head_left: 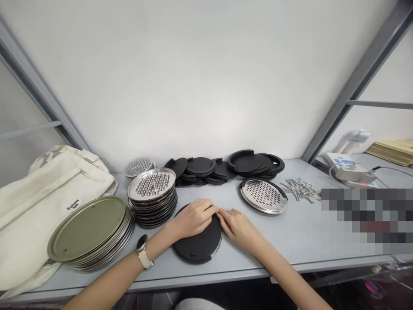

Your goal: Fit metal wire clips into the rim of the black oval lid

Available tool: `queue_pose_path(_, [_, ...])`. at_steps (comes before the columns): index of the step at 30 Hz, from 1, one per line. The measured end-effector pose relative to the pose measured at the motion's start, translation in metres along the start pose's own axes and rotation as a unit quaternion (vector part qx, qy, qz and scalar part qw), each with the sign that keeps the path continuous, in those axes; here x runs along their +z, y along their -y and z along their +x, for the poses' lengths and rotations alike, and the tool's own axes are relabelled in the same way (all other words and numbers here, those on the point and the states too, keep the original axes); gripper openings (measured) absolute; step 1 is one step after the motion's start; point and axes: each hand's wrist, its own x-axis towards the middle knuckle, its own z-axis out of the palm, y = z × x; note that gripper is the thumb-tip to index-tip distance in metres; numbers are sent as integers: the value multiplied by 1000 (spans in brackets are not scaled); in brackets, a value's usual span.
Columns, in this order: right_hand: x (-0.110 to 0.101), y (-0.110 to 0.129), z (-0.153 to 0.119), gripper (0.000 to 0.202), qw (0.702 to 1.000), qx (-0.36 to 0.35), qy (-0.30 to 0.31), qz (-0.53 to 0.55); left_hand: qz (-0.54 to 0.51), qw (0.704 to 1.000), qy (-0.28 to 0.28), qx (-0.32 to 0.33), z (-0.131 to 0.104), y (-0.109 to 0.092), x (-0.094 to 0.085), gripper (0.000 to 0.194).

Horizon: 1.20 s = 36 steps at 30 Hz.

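Note:
A round black disc (196, 245) with a silver edge showing at its lower right lies near the table's front edge. Across its upper part rests my left hand (195, 218), fingers closed at the rim. My right hand (237, 226) meets it at the disc's upper right, fingertips pressed together there; whatever is between them is too small to make out. Left of the disc stands a stack of round metal graters (151, 185) with black rims. Another perforated metal disc (263, 196) with a partly black rim lies to the right.
Black round pieces (200, 165) lie in a row along the wall. Wire hooks (300, 189) are piled at the right, near a white device (353, 172). Green trays (90, 228) are stacked at the left beside a cream bag (35, 215).

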Motion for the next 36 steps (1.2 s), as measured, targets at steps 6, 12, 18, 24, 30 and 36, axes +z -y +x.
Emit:
queue_pose_path(6, [-1, 0, 0, 23, 1000, 4, 3, 5, -5, 1000, -10, -2, 1, -1, 0, 21])
queue_pose_path(12, [0, -2, -1, 21, 1000, 1, 3, -3, -8, 1000, -14, -1, 1, -1, 0, 21])
queue_pose_path(18, [-2, -1, 0, 21, 1000, 5, 15, -2, 1, 1000, -17, -1, 2, -2, 0, 22])
queue_pose_path(24, [-2, 0, 0, 22, 1000, 3, 13, -9, 12, 1000, -22, 3, 2, -3, 0, 20])
queue_pose_path(30, [0, -1, 0, 22, 1000, 4, 9, -8, 16, 1000, -15, 0, 1, -2, 1, 17])
queue_pose_path(36, [-2, 1, 0, 23, 1000, 5, 12, -2, 20, 1000, -8, -1, 1, 0, 3, 14])
